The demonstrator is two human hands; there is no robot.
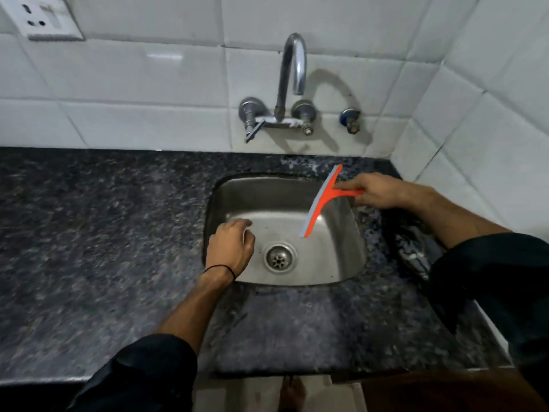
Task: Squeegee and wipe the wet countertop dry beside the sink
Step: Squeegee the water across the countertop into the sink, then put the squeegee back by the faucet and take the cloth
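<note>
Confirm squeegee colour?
Orange frame and handle with a pale grey blade strip; the squeegee shows clearly in the head view, held over the sink.

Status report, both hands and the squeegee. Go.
Right hand gripping orange squeegee by its handle, blade over the sink. Left hand loosely curled at sink's left edge, seemingly empty. Countertop unobstructed.
</note>
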